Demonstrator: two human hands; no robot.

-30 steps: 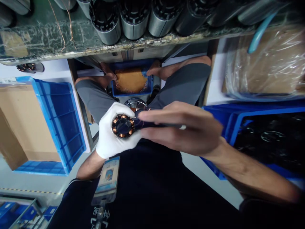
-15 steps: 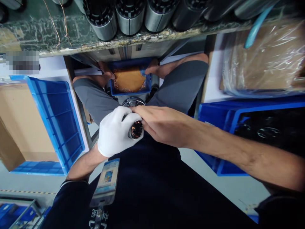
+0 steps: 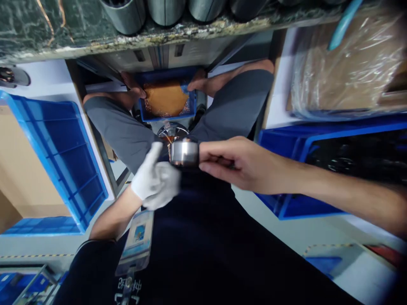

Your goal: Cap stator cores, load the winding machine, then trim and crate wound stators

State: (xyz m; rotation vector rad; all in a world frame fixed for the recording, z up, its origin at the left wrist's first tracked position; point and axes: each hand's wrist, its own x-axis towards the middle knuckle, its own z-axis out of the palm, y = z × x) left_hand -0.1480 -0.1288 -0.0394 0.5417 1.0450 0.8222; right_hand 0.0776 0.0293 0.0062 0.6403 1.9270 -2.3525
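I have the stator (image 3: 184, 152) in mid-air over my lap, lying sideways with the steel shell toward the camera; the windings don't show from this angle. My right hand (image 3: 244, 165), bare, is closed on the stator's right end, pinching it between fingers and thumb. My left hand (image 3: 155, 180), in a white glove, holds nothing. Its fingers are loose and half spread, with one raised just beside the stator's left end. It's blurred, so I can't tell if it touches.

Progress, as I judge it: the stator is carried by one hand only and isn't set down in any bin or on the bench. I can't check the coil end because it's turned away.

- Just beyond the stator is a shiny round metal part (image 3: 173, 129).
- Past that, a small blue tray (image 3: 167, 117) sits on the floor between the feet, with copper-coloured stuff in it.
- The left crate (image 3: 63, 144) is blue and tilted, near my left knee.
- The right crate (image 3: 286, 142) is blue with dark parts inside, and my right forearm passes over it.
- The bench (image 3: 95, 42) is ahead, with steel cylinders (image 3: 127, 15) standing along its near edge.
- A badge (image 3: 136, 239) hangs at my chest.
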